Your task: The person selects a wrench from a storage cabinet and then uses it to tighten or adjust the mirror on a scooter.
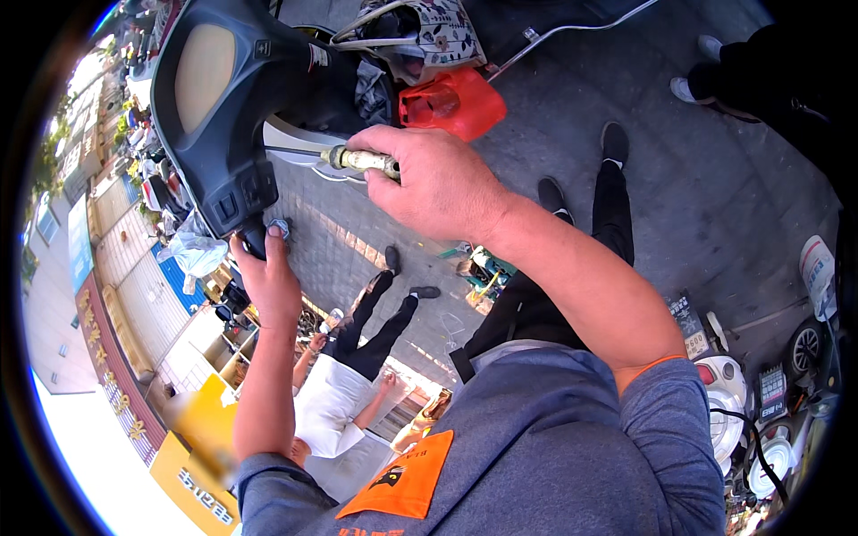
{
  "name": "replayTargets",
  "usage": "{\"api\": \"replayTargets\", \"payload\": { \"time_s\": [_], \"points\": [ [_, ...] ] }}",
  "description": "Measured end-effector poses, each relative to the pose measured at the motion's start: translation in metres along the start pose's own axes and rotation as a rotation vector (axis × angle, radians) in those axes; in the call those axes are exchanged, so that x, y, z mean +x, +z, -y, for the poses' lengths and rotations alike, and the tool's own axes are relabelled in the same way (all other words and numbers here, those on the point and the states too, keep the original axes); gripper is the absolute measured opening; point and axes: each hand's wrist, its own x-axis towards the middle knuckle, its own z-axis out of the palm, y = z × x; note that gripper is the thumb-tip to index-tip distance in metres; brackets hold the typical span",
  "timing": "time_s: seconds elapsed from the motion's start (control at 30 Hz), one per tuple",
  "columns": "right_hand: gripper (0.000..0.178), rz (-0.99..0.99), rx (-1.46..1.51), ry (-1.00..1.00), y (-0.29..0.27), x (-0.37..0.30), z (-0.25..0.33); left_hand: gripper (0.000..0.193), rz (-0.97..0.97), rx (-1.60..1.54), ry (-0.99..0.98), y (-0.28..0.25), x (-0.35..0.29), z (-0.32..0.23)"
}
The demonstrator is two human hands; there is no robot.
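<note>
A dark grey scooter handlebar cover (pixel 255 98) with a pale oval dial panel fills the upper left. Low on it, beside a block of switches, my left hand (pixel 271 281) is wrapped round the black handlebar grip (pixel 256 238). To the right of the cover, my right hand (pixel 438 185) is closed round a screwdriver (pixel 359 161) with a worn, yellowish handle. Its thin shaft points left, and the tip reaches the cover's inner edge. Whether it sits in a screw cannot be made out.
A red plastic piece (pixel 454 103) and a patterned bag (pixel 447 40) lie beyond my right hand, near a bent metal rod (pixel 572 29). A person in a white shirt (pixel 332 406) stands at lower left; another in black (pixel 769 76) is at upper right. Parts and a small wheel (pixel 804 348) crowd the right.
</note>
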Motion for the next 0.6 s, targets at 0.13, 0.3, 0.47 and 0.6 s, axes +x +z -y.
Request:
{"api": "replayTargets", "payload": {
  "time_s": [0.13, 0.3, 0.47, 0.6],
  "points": [
    [0.035, -0.082, -0.1, -0.109, 0.007, 0.001, -0.014, 0.039, -0.017, 0.049, 0.045, -0.001, 0.001, 0.002],
    [0.035, -0.016, -0.225, -0.188, -0.003, 0.007, 0.001, 0.043, -0.022, 0.033, 0.029, -0.004, 0.001, 0.008],
    [0.037, 0.055, -0.304, -0.268, -0.016, 0.016, 0.004, 0.041, -0.002, 0.055, 0.032, -0.007, -0.003, -0.003],
    [0.039, 0.082, -0.268, -0.192, -0.013, 0.015, -0.004, 0.043, 0.002, 0.045, 0.034, -0.009, -0.002, -0.001]
  ]
}}
